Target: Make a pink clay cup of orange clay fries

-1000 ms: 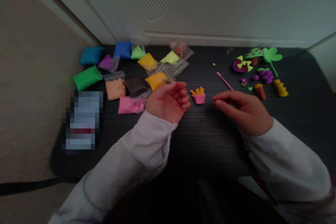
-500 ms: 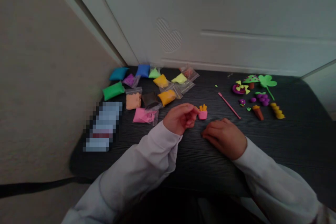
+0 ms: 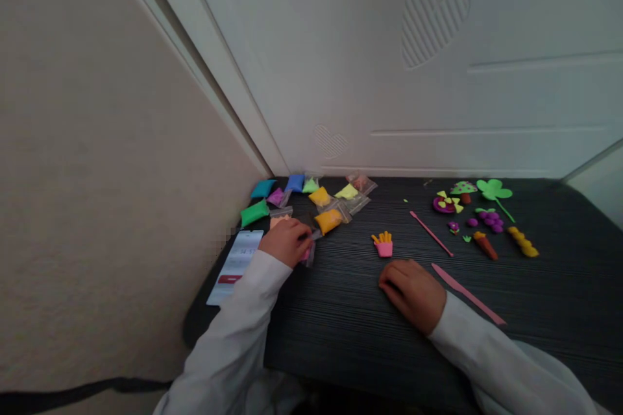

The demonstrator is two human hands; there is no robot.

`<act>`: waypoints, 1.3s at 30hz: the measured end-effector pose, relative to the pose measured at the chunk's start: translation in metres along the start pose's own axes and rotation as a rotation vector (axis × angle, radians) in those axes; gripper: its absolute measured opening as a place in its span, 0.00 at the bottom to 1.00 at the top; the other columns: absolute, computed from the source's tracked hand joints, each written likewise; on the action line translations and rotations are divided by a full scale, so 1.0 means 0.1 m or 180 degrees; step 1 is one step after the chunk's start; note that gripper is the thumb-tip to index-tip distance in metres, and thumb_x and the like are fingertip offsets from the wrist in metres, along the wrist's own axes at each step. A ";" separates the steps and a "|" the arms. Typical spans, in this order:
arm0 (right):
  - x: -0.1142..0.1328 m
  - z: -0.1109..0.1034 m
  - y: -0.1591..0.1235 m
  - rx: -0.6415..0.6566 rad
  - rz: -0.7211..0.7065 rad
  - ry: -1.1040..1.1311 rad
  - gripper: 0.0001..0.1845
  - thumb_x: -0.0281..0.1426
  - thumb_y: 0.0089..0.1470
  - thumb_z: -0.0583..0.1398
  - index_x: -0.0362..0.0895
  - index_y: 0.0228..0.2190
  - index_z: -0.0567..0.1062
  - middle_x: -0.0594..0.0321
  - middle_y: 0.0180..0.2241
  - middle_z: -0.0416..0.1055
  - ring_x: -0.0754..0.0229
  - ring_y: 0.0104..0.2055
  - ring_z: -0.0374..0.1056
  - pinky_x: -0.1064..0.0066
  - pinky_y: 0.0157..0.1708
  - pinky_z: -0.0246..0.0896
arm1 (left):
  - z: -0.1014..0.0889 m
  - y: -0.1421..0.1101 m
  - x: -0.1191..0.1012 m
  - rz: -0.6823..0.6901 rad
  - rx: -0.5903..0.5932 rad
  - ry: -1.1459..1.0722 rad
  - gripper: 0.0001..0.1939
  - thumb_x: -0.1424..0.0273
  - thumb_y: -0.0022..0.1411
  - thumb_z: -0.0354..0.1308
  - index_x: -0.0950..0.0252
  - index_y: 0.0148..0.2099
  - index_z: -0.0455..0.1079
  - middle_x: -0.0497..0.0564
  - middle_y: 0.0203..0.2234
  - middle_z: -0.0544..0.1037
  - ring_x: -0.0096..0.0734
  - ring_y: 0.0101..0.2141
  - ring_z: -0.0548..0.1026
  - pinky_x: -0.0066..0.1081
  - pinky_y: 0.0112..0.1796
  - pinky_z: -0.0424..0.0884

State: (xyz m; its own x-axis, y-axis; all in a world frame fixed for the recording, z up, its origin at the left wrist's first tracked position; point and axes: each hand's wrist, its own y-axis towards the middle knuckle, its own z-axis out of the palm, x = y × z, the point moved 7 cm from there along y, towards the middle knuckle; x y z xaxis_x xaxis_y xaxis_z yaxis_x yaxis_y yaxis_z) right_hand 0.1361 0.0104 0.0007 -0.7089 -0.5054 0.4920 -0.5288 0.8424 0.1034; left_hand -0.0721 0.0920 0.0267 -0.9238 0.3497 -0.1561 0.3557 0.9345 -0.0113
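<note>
My left hand [image 3: 286, 241] is over the small clear bags of modelling clay on the left. Its fingers are closed at the plastic edge beside the dark bag of clay [image 3: 306, 221]; the hand hides part of the bags. Pink clay [image 3: 305, 255] shows just under the fingers. My right hand [image 3: 413, 293] rests on the dark table with fingers curled together, and nothing shows in it. Just beyond it stands a clay box of fries [image 3: 384, 246], a pink box with yellow sticks.
A pink clay knife [image 3: 467, 293] lies beside my right sleeve, and a thin pink tool [image 3: 431, 233] farther back. Clay figures, including a purple grape bunch [image 3: 491, 222] and green clover [image 3: 494, 190], lie at right. A phone [image 3: 238, 258] is partly under my left sleeve.
My left hand has left the clay fries and moved left to the bags. The fries box stays on the table. My right hand stays nearby, and the view has shifted, uncovering the pink knife.
</note>
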 end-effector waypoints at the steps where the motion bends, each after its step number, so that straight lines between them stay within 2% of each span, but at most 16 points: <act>1: 0.00 0.01 0.00 0.0008 -0.0006 0.0008 0.08 0.27 0.54 0.50 0.45 0.30 0.69 0.61 0.31 0.69 0.61 0.35 0.64 0.67 0.38 0.57 | 0.03 -0.01 0.00 -0.0037 0.0074 0.0121 0.12 0.65 0.55 0.50 0.63 0.37 0.71 0.54 0.35 0.72 0.35 0.39 0.68 0.33 0.42 0.63; 4: 0.00 0.02 0.00 0.0018 -0.0001 0.0075 0.09 0.26 0.54 0.50 0.44 0.31 0.70 0.61 0.32 0.69 0.61 0.36 0.64 0.67 0.38 0.57 | 0.07 -0.03 -0.07 -0.0107 0.0083 0.0296 0.11 0.65 0.54 0.51 0.63 0.37 0.71 0.54 0.34 0.72 0.36 0.39 0.68 0.34 0.41 0.63; 10: -0.01 -0.05 -0.01 -0.0189 -0.0048 0.0418 0.09 0.26 0.53 0.51 0.45 0.33 0.70 0.61 0.33 0.70 0.60 0.38 0.65 0.66 0.39 0.58 | 0.00 0.00 -0.22 -0.0346 -0.0106 0.0567 0.09 0.65 0.54 0.51 0.64 0.32 0.68 0.55 0.32 0.70 0.40 0.36 0.68 0.36 0.37 0.63; 14: -0.07 -0.08 -0.01 -0.0404 0.0017 0.0564 0.10 0.25 0.52 0.50 0.44 0.34 0.70 0.60 0.34 0.70 0.61 0.38 0.65 0.67 0.40 0.60 | -0.01 0.04 -0.22 -0.0519 -0.0297 0.0754 0.10 0.65 0.52 0.51 0.64 0.34 0.66 0.56 0.33 0.69 0.43 0.39 0.66 0.38 0.40 0.62; 18: -0.19 -0.15 -0.01 -0.0779 0.0142 0.0715 0.11 0.24 0.52 0.49 0.44 0.35 0.69 0.60 0.34 0.69 0.62 0.38 0.65 0.69 0.39 0.61 | 0.07 0.09 -0.19 -0.0636 -0.0472 0.0877 0.10 0.69 0.51 0.51 0.65 0.36 0.66 0.57 0.35 0.69 0.43 0.40 0.66 0.38 0.40 0.63; 23: -0.24 -0.24 -0.02 -0.1080 0.0158 0.0812 0.10 0.25 0.51 0.51 0.45 0.35 0.69 0.60 0.34 0.69 0.61 0.38 0.66 0.68 0.39 0.61 | 0.09 0.09 -0.14 -0.0689 -0.0674 0.0880 0.08 0.71 0.53 0.47 0.67 0.31 0.68 0.57 0.32 0.71 0.42 0.38 0.68 0.37 0.39 0.63; 26: -0.22 -0.28 -0.03 -0.1150 0.0115 0.0859 0.10 0.25 0.51 0.51 0.46 0.34 0.70 0.60 0.33 0.69 0.61 0.37 0.66 0.68 0.38 0.62 | -0.05 0.04 -0.03 -0.0785 -0.0865 0.0783 0.10 0.71 0.55 0.46 0.67 0.30 0.68 0.56 0.31 0.72 0.39 0.36 0.69 0.34 0.37 0.64; 31: -0.21 -0.29 -0.03 -0.1175 0.0035 0.0930 0.10 0.25 0.51 0.51 0.45 0.34 0.71 0.60 0.33 0.69 0.61 0.37 0.66 0.67 0.38 0.62 | -0.50 -0.15 0.25 -0.1257 -0.1490 0.0523 0.15 0.66 0.58 0.44 0.68 0.38 0.68 0.56 0.33 0.74 0.34 0.32 0.71 0.30 0.32 0.65; 33: -0.20 -0.32 -0.02 -0.1203 0.0017 0.0959 0.09 0.26 0.52 0.52 0.45 0.34 0.71 0.60 0.33 0.69 0.60 0.37 0.66 0.66 0.39 0.61 | -0.67 -0.29 0.29 -0.1438 -0.2047 -0.0258 0.14 0.64 0.56 0.48 0.66 0.38 0.69 0.52 0.30 0.75 0.30 0.27 0.71 0.28 0.31 0.66; 34: -0.19 -0.34 -0.03 -0.1238 0.0015 0.1001 0.09 0.27 0.52 0.52 0.45 0.34 0.71 0.59 0.33 0.69 0.60 0.37 0.65 0.66 0.39 0.61 | -0.70 -0.32 0.25 -0.1373 -0.2116 -0.0672 0.14 0.63 0.54 0.50 0.66 0.38 0.69 0.50 0.29 0.75 0.28 0.27 0.71 0.27 0.30 0.66; 36: -0.16 -0.42 -0.04 -0.1330 0.0053 0.1187 0.09 0.29 0.52 0.53 0.44 0.37 0.70 0.59 0.34 0.69 0.60 0.37 0.65 0.66 0.39 0.60 | -0.65 -0.30 0.04 -0.0958 -0.1785 -0.1558 0.14 0.62 0.52 0.53 0.66 0.36 0.71 0.49 0.27 0.76 0.28 0.27 0.72 0.27 0.31 0.68; 39: -0.13 -0.51 -0.08 -0.1346 0.0223 0.1769 0.15 0.33 0.52 0.54 0.44 0.43 0.67 0.58 0.37 0.67 0.62 0.37 0.63 0.68 0.36 0.60 | -0.42 -0.21 -0.51 -0.0165 -0.0700 -0.2605 0.13 0.64 0.51 0.56 0.67 0.37 0.71 0.51 0.29 0.76 0.28 0.28 0.73 0.27 0.30 0.69</act>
State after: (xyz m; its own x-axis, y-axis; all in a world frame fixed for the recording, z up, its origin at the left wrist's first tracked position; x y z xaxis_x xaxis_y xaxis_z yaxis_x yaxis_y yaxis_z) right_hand 0.1739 0.0200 0.0378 -0.3314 -0.3719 0.8671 -0.1837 0.9269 0.3273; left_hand -0.0388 0.0570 0.0765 -0.5143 0.2273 -0.8270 0.2018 0.9692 0.1409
